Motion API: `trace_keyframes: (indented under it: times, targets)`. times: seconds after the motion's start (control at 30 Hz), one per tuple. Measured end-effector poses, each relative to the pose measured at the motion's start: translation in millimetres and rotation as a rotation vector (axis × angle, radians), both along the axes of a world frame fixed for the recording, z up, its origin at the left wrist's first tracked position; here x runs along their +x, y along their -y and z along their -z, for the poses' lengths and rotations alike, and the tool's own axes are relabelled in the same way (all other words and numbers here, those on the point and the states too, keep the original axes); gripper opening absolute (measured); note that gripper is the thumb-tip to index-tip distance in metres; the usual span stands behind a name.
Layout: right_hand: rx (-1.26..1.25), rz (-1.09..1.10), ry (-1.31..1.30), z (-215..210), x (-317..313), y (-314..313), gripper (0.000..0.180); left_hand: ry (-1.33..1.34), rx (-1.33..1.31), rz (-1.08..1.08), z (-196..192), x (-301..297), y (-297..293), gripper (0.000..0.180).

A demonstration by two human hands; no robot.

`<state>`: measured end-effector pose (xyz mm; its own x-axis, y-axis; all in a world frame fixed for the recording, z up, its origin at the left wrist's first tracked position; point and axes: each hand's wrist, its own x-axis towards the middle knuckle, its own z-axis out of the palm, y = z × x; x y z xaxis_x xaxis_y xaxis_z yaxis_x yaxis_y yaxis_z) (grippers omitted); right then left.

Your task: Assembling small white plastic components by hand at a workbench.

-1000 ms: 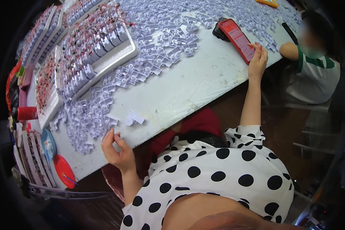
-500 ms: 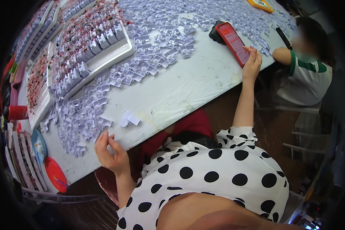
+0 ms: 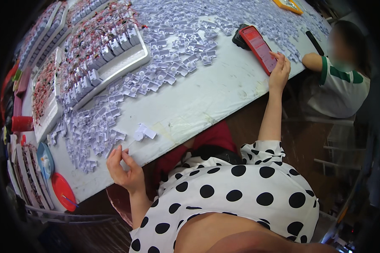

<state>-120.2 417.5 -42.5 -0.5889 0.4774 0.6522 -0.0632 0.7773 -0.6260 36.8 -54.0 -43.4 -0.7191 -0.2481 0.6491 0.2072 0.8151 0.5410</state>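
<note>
My left hand (image 3: 125,171) hovers at the front edge of the table, its fingers loosely bent and apart, with nothing visible in them. Just beyond its fingertips lie small pale plastic housings (image 3: 88,135), loosely heaped. A separate white plastic piece (image 3: 145,131) sits to their right, made up of a flat block and a round part. On the right, my right hand (image 3: 279,74) reaches over the lower right side of a smartphone (image 3: 259,45) in a red case, fingertips at its lit screen. The phone's upper end leans against a black object (image 3: 239,37).
White foam trays (image 3: 126,59) of wired pale units stand at the left. Many more housings (image 3: 177,46) cover the table's far side. A red lid-like dish (image 3: 63,190) and a blue dish (image 3: 44,158) lie at the left edge. Another person (image 3: 340,80) sits at the right.
The whole view has shifted slightly. Both hands keep nearly the same pose, and the phone stays in place.
</note>
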Motion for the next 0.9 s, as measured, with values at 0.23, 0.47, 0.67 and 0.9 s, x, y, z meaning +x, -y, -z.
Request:
trace_keyframes:
  times: [0.23, 0.47, 0.67, 0.9]
  targets:
    - [-0.03, -0.032, 0.006, 18.9, -5.2, -21.6, 0.043, -0.049, -0.096, 0.041, -3.0, -3.6, 2.4, 0.021]
    - [-0.021, -0.025, 0.024, 16.0, -7.9, -25.7, 0.051, -0.091, -0.092, 0.113, -11.6, -6.8, 3.0, 0.023]
    - [-0.025, 0.015, 0.006, 8.9, -5.7, -7.6, 0.045, -0.161, 0.481, 0.285, -92.7, -23.6, 22.8, 0.036]
    - [-0.023, -0.009, -0.017, 2.1, -2.1, 3.0, 0.045, -0.364, 0.257, 1.042, -224.5, -39.3, 12.3, 0.072]
